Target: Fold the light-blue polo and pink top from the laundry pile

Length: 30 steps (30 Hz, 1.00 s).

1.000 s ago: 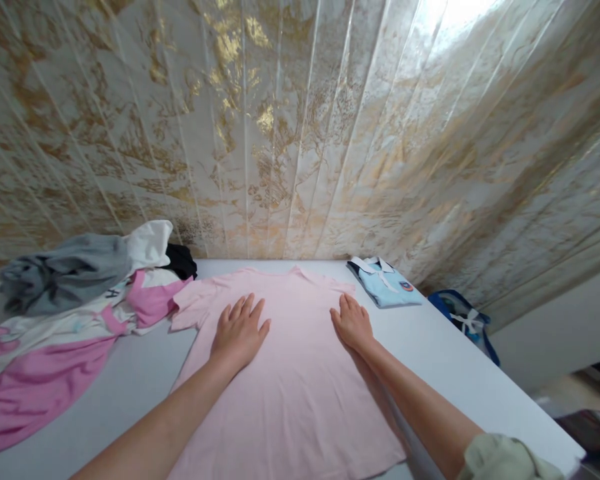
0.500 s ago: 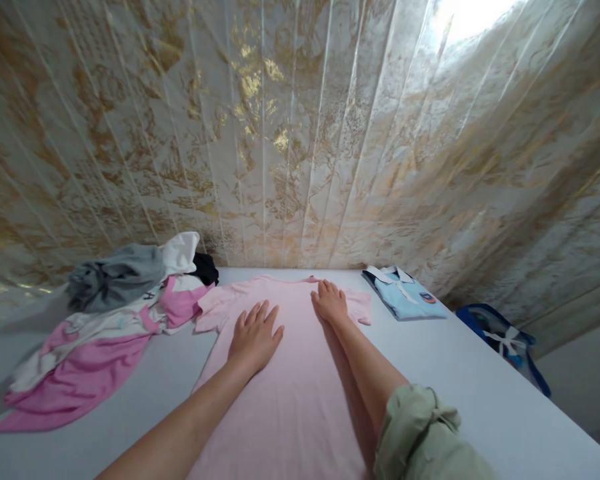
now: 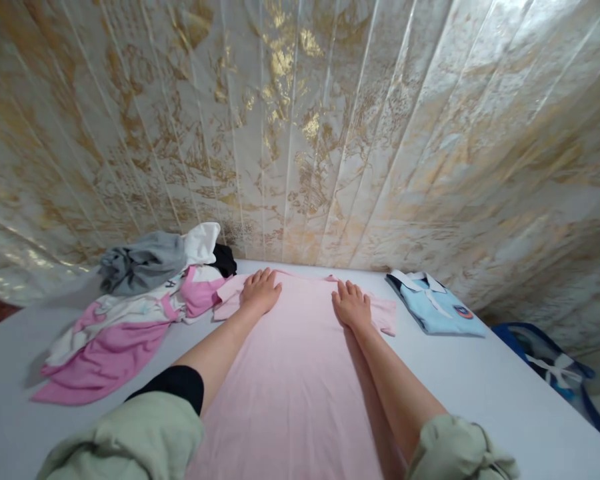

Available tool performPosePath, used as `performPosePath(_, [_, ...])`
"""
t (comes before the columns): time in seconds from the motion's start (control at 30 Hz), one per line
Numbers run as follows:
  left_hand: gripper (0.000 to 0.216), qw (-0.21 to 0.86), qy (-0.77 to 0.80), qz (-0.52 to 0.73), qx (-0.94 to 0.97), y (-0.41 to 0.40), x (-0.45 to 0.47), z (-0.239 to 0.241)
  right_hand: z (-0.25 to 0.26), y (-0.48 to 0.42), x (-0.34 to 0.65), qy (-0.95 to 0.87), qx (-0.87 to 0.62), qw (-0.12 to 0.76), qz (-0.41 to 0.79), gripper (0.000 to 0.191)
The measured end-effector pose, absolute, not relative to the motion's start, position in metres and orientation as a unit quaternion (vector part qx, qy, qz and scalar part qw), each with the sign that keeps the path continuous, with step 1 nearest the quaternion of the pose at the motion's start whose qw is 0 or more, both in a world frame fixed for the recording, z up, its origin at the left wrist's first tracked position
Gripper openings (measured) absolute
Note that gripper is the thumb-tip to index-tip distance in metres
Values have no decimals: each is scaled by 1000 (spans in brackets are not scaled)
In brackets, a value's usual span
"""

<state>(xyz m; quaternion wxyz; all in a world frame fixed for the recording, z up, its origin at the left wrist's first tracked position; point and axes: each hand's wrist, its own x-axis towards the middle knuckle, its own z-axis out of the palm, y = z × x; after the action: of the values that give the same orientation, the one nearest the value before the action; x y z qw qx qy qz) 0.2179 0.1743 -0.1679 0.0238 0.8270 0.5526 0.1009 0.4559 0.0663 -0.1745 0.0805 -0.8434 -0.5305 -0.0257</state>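
Note:
A pale pink short-sleeved T-shirt (image 3: 300, 373) lies spread on the white table, its neckline at the far side. My left hand (image 3: 261, 291) rests flat near its left shoulder, fingers stretched out. Near the right shoulder, my right hand (image 3: 352, 305) also lies flat on the cloth with fingers extended. Both palms press on the fabric without grasping it. The shirt's two short sleeves stick out to either side, and its bottom hem is out of view.
Left of the shirt is a heap with a pink-and-white garment (image 3: 115, 347) and a grey garment (image 3: 145, 261). A folded light blue collared shirt (image 3: 437, 303) lies at the right. Beyond the table's right edge is a blue-trimmed bag (image 3: 555, 367). A patterned curtain (image 3: 290, 133) hangs behind.
My left hand has slid away from me, from the chest area up to the shirt's left shoulder. My right hand stays near the right shoulder. The view has shifted slightly left.

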Motion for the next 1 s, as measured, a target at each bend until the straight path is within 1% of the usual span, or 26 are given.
performPosePath(0.1, [53,0,537,145,831,168,216,-171,-171,65,454,-528,-845,77,-21,56])
performPosePath(0.2, [46,8,470,181,864,157,213,-171,-168,64,454,-530,-845,75,-10,55])
performPosePath(0.27, [45,33,437,170,882,150,210,-169,-167,64,456,-530,-845,67,3,55])
performPosePath(0.33, [47,51,441,144,885,145,208,-168,-166,65,459,-532,-844,59,10,56])
performPosePath(0.47, [54,54,467,102,877,138,207,-165,-158,62,454,-537,-842,58,2,58])
performPosePath(0.57, [58,48,468,95,877,138,208,-165,-155,51,425,-539,-839,67,-12,62])
performPosePath(0.77, [56,40,463,107,879,141,208,-170,-162,-20,346,-689,-719,87,12,65])
performPosePath(0.87, [55,42,459,110,881,140,205,-170,-164,-74,355,-713,-698,62,26,65])
performPosePath(1.0, [48,32,448,130,884,136,205,-161,-166,-136,401,-676,-736,29,-3,61])
